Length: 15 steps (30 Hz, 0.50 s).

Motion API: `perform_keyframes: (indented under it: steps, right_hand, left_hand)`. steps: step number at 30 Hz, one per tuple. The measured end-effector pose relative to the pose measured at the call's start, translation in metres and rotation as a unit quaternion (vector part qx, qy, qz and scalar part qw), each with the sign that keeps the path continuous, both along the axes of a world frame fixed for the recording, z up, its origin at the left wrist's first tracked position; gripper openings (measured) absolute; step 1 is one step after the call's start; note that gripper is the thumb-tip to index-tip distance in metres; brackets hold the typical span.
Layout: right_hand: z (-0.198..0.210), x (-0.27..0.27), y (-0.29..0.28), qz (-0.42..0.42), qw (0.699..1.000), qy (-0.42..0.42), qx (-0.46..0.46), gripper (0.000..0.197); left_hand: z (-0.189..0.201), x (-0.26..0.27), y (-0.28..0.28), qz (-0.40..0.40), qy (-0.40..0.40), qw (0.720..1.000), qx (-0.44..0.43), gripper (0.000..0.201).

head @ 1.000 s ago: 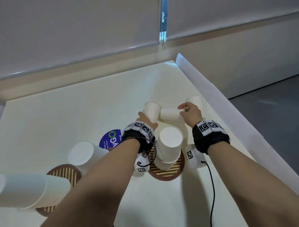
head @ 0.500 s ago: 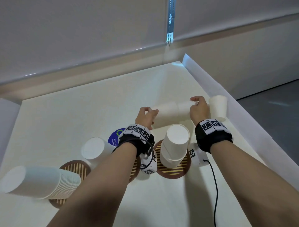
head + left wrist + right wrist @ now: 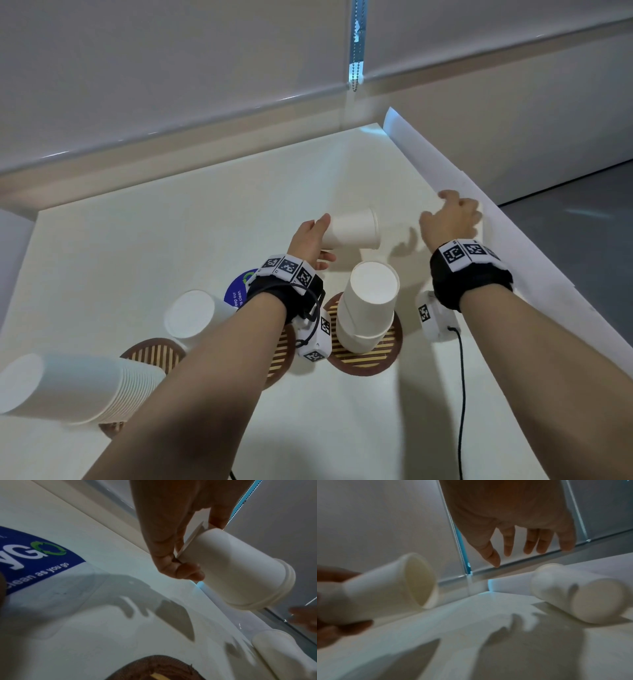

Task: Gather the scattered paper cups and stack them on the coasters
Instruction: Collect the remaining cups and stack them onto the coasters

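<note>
My left hand (image 3: 322,240) grips two nested white paper cups (image 3: 351,229) by their base, held sideways above the table with the mouth facing right. The left wrist view shows the fingers (image 3: 171,555) pinching that base. My right hand (image 3: 448,214) is open with fingers spread and holds nothing. It hovers just over a single cup (image 3: 578,593) lying on its side near the table's right edge. A short upside-down cup stack (image 3: 370,308) stands on the right striped coaster (image 3: 368,358). Another upturned cup (image 3: 195,318) sits on the left coaster (image 3: 152,353).
A tall leaning stack of several cups (image 3: 68,387) stands at the near left. A third coaster (image 3: 281,346) lies partly under my left forearm, next to a blue sticker (image 3: 236,294). A raised paper edge (image 3: 445,171) borders the table on the right, with floor beyond.
My right hand pushed its cup into the left hand's cup, let go, and moved right over the lying cup. The left hand keeps the nested cups raised.
</note>
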State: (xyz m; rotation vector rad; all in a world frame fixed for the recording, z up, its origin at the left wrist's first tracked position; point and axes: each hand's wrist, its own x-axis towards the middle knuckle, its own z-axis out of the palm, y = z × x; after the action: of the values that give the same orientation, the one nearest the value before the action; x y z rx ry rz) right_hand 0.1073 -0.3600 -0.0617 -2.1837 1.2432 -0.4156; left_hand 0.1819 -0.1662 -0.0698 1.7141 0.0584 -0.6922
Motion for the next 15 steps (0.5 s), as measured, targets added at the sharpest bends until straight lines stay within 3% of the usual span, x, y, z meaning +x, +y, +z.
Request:
perform_keyframes:
  steps: [3,6,15]
  right_hand:
    - [-0.017,-0.013,-0.017,-0.041,0.998,0.049,0.009,0.063]
    - [-0.029,-0.019,-0.026,-0.03,0.994,0.092,0.042,0.076]
    - [-0.024,-0.003,-0.014,-0.055,0.991,0.1,0.075,0.083]
  left_hand:
    - [-0.004,0.003,0.002,0.009,-0.007,1.0,0.008,0.046]
    - [-0.005,0.004,0.001,0.012,-0.012,1.0,0.012,0.047]
    - [-0.002,0.0,-0.003,0.018,-0.038,0.999,0.016,0.052]
